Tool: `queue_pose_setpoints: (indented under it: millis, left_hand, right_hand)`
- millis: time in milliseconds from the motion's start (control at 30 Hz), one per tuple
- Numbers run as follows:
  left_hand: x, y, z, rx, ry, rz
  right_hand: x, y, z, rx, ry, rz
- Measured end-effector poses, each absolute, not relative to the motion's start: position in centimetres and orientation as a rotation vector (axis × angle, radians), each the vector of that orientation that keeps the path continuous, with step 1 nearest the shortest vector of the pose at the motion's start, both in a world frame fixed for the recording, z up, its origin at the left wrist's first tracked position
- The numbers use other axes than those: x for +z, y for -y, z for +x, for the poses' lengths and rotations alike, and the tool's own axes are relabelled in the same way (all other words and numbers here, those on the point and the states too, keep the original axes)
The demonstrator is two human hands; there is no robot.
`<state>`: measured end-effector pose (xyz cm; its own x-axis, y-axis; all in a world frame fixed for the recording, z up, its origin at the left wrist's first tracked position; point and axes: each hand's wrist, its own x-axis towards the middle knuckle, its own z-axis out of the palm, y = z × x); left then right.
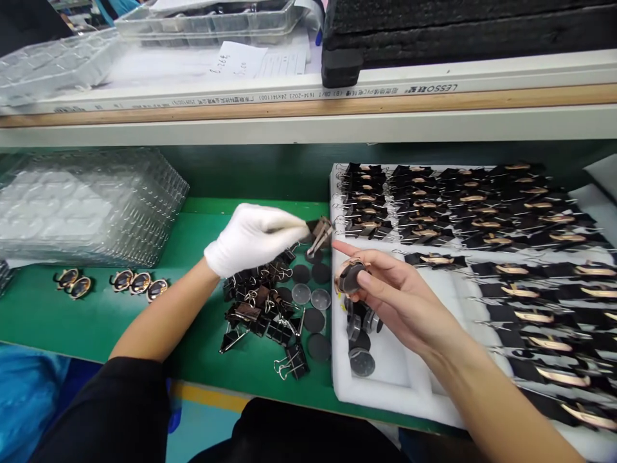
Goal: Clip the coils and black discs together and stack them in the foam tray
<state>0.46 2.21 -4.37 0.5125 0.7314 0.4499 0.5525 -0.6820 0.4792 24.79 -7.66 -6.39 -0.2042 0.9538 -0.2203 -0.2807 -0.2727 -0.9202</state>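
Note:
My left hand [258, 239], in a white glove, pinches a binder clip [320, 235] above the green table. To its right, my bare right hand [393, 289] holds a gold-rimmed round piece with a dark disc [350, 276] on it, the thumb pressed on the disc. Below my left hand lies a pile of black binder clips [263, 308]. Several dark and clear round discs [315, 320] lie between that pile and the white foam tray [341, 379]. More discs [361, 362] sit inside the tray, below my right hand.
Rows of clipped gold-rimmed pieces [525, 290] fill the tray's right and back. Stacked clear plastic trays [87, 206] stand at the left, with several gold-rimmed pieces [139, 283] before them. A shelf edge [289, 128] crosses above the green table [58, 321].

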Motion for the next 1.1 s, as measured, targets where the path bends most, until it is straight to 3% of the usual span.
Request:
queue_pose_setpoints:
  millis: [200, 433, 900, 1100]
  left_hand:
    - [-2.3, 0.7, 1.6, 0.552, -0.808, 2.447]
    - [-2.7, 0.9, 1.7, 0.473, -0.758, 2.474]
    - [-2.5, 2.8, 3.3, 0.420, -1.119, 2.138]
    - [-2.9, 2.3, 2.7, 0.450, -1.141, 2.198]
  right_hand:
    - [-6.0, 8.0, 24.5, 1.684, 0.951, -0.981]
    - [-6.2, 7.9, 24.4, 1.650, 0.926, -0.987]
    - [-7.6, 8.1, 24.3, 1.519, 1.084, -0.928]
    - [-6.3, 7.3, 25.5, 1.506, 0.853, -0.963]
